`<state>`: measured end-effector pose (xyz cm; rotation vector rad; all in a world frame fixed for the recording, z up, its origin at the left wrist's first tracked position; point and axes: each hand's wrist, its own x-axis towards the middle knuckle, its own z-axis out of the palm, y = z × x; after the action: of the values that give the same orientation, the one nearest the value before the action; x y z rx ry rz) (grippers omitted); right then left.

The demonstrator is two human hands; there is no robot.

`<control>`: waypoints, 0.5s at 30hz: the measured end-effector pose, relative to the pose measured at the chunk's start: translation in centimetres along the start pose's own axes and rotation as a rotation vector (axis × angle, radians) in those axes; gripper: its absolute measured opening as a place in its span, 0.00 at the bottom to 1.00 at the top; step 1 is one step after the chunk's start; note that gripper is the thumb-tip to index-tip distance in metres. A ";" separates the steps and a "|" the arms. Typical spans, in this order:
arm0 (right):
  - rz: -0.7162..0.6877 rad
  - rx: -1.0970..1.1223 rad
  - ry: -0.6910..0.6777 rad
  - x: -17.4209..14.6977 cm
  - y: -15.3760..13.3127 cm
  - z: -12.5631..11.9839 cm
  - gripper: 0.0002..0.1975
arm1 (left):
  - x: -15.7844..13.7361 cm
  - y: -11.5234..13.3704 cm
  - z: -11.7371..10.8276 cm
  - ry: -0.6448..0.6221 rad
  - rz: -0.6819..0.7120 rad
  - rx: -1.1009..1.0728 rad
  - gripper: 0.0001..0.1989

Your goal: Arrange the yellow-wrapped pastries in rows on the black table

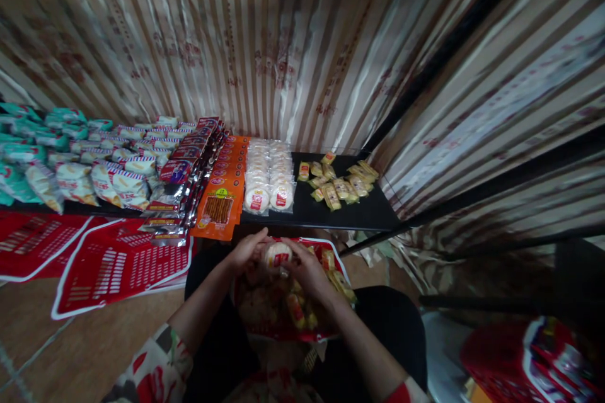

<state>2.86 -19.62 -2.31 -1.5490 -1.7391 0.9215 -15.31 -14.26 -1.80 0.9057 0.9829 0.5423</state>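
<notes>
1. Apparently, in the head view, both hands share one round packet (278, 256), label outward, above the far part of a red basket (324, 244). Take it as the clock's centre, twelve towards the curtain (265, 44).
2. The left hand (246, 252) lies at nine, fingers partly curled against the packet's side. The right hand (305, 267) lies between three and four, likewise half-closed, fingers at the opposite edge. Gripping from two sides probably steadies the slippery wrapper; whether anything below supports it, I cannot tell.
3. The basket sits between the person's legs, likely so that both hands reach it easily. Loose yellow packets (295, 308) lie inside, around five.
4. At twelve, on the black bench (373, 208), similar round packets (282, 195) stand in two columns, their front labels facing the person, presumably for tidy display.
5. Orange pouches (215, 208) overlap between ten and eleven, perhaps to save room. Between one and two, yellow bars (347, 189) lie scattered, less ordered than their neighbours.
</notes>
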 end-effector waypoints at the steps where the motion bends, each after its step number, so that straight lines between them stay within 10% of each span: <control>1: 0.066 0.081 0.022 0.3 0.1 0.0 0.21 | 0.0 0.3 0.0 0.001 -0.017 -0.078 0.30; 9: 0.313 0.463 0.280 3.6 1.5 1.2 0.20 | 1.5 2.5 1.8 0.189 0.381 -0.157 0.17; 15: 0.290 0.066 0.242 6.2 0.6 -0.7 0.17 | 4.6 3.9 2.7 0.375 0.536 0.145 0.13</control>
<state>3.06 -13.32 -2.44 -1.8172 -1.3268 0.8762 -10.77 -9.82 0.00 1.2344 1.1250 1.1359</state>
